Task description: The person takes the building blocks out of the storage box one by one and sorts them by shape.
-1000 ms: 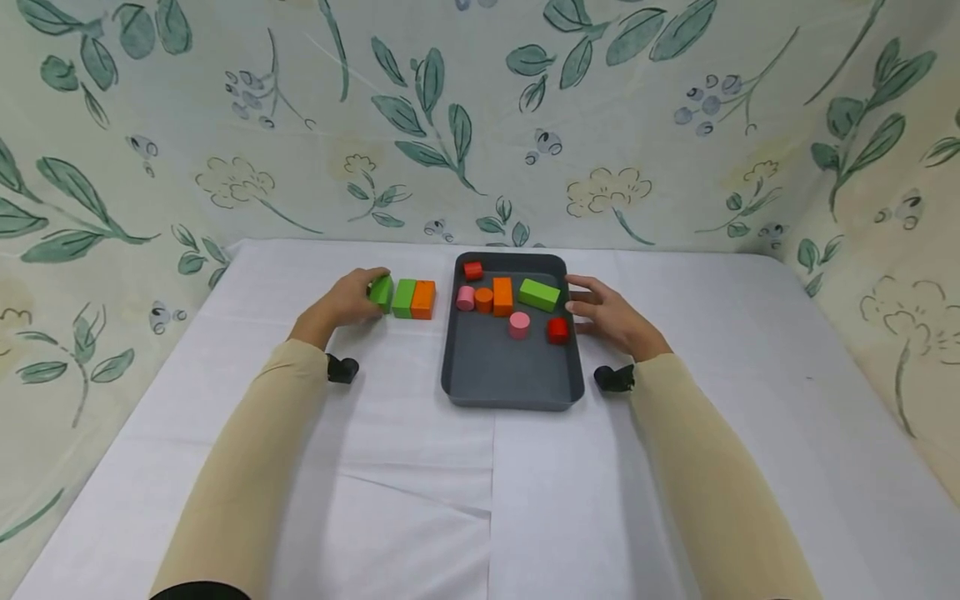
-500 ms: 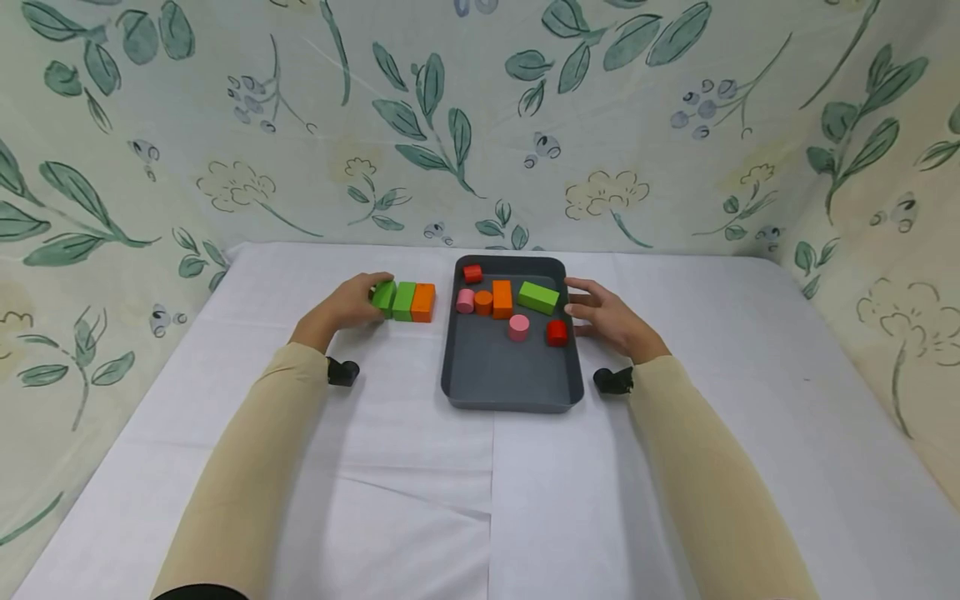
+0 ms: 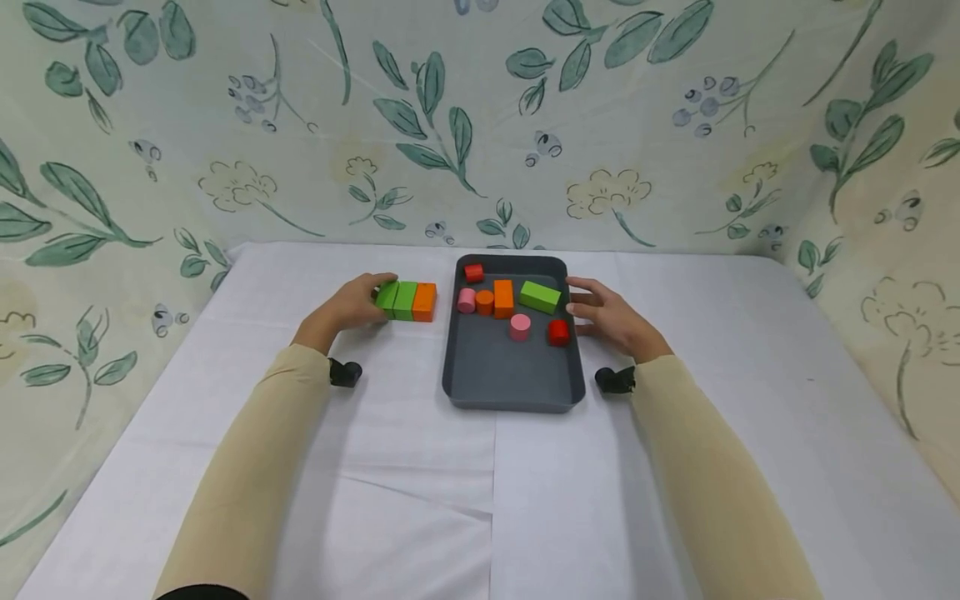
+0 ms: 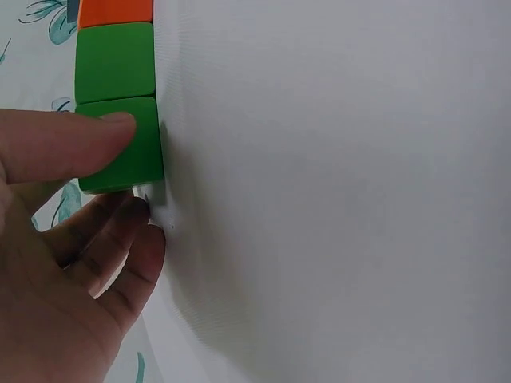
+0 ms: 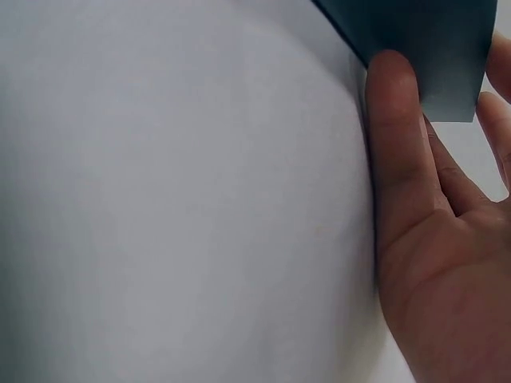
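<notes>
In the head view my left hand (image 3: 348, 303) pinches a green block (image 3: 386, 298) at the left end of a short row. The thumb (image 4: 104, 144) lies on the face of that block (image 4: 144, 155) in the left wrist view. Against it stands a second green block (image 3: 404, 301), followed by an orange block (image 3: 424, 302). My right hand (image 3: 611, 317) has its extended fingers at the right wall of a dark grey tray (image 3: 510, 383). The right wrist view shows a fingertip (image 5: 393, 76) by the tray's side (image 5: 447, 56), with nothing gripped.
Inside the tray lie a red cube (image 3: 473, 272), a pink cylinder (image 3: 466, 300), an orange cylinder (image 3: 484, 302), an upright orange block (image 3: 503, 298), a slanted green block (image 3: 539, 297), another pink cylinder (image 3: 520, 327) and a red piece (image 3: 558, 332). A white cloth (image 3: 420, 467) covers the table.
My left hand has moved slightly right with its green block, closing the gap to the other green block. The right hand and the tray have stayed in place.
</notes>
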Demonstrator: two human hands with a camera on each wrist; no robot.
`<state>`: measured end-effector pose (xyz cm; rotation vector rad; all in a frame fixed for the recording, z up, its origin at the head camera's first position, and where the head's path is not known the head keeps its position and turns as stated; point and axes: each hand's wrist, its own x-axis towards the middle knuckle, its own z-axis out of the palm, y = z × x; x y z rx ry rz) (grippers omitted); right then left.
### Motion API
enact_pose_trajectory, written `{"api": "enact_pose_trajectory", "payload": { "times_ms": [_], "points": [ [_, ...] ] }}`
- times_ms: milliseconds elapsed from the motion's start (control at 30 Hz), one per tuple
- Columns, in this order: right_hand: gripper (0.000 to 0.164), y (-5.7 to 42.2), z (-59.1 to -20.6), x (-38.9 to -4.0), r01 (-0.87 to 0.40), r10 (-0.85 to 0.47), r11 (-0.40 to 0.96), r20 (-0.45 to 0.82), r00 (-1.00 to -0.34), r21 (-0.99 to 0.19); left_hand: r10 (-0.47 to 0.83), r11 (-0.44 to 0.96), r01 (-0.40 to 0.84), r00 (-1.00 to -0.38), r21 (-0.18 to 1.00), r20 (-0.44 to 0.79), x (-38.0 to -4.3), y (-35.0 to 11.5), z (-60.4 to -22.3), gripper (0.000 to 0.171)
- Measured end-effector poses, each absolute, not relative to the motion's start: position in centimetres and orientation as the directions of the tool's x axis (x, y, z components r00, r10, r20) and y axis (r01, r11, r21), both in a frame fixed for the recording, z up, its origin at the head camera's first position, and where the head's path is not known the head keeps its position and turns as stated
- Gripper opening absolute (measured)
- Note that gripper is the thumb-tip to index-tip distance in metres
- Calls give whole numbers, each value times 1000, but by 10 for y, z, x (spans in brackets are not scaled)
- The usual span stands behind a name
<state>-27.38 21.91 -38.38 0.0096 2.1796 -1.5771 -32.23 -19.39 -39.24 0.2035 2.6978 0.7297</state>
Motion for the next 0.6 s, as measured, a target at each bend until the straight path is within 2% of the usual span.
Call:
{"api": "enact_pose_trajectory", "payload": {
  "times_ms": [600],
  "points": [
    [66, 227, -410, -288, 234, -238, 354, -329, -914, -905, 246, 863, 87, -932, 497, -265, -321, -194, -394, 80]
  ]
}}
